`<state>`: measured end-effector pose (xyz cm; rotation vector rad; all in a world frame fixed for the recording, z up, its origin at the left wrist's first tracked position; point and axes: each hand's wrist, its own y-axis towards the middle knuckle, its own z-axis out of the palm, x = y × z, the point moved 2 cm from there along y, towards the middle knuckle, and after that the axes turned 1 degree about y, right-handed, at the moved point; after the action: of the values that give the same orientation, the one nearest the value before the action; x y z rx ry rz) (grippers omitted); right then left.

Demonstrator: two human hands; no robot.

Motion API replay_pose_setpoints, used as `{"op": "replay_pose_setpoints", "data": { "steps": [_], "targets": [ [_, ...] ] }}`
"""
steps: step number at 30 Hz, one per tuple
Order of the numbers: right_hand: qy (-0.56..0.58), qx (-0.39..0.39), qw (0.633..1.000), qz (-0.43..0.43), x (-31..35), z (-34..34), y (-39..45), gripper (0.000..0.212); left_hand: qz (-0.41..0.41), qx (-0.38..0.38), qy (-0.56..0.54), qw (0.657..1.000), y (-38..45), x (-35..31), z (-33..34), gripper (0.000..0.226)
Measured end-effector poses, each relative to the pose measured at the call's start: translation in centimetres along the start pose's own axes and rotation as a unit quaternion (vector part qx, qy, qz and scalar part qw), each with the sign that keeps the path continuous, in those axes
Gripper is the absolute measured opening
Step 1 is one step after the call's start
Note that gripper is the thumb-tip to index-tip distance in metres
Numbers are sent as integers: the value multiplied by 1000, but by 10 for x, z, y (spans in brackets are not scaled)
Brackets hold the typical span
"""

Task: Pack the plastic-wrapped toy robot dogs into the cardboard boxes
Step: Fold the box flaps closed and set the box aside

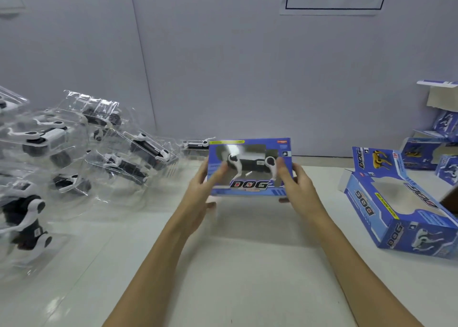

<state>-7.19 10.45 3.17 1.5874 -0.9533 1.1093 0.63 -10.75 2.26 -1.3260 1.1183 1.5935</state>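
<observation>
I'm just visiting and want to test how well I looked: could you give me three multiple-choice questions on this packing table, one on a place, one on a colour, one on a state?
1. Where do the plastic-wrapped toy dogs lie?
A. The person's left
B. The person's right
C. Under the table

2. What colour is the held box?
A. Red
B. Blue
C. Green

3. What shows in that box's window?
A. Nothing
B. A black-and-white toy dog
C. A doll

Answers: 1 A, they pile at the table's left. 2 B, its printed front is blue. 3 B, a dog shows between left hand and right hand.

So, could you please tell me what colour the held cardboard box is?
Blue cardboard box, clearest in the head view.
</observation>
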Motion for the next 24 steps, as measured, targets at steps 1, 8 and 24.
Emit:
{"op": "replay_pose_setpoints", "data": {
  "steps": [1,8,24],
  "targets": [
    [27,26,999,25,-3,2,0,55,11,7,4,1000,-1,3,7,61],
    [94,83,992,-2,-4,6,-4,52,97,-12,-113,989,1,7,3,43],
    [41,145,988,36,10,-29,-1,71,87,-68,-122,986,4,2,-12,40]
  ]
}}
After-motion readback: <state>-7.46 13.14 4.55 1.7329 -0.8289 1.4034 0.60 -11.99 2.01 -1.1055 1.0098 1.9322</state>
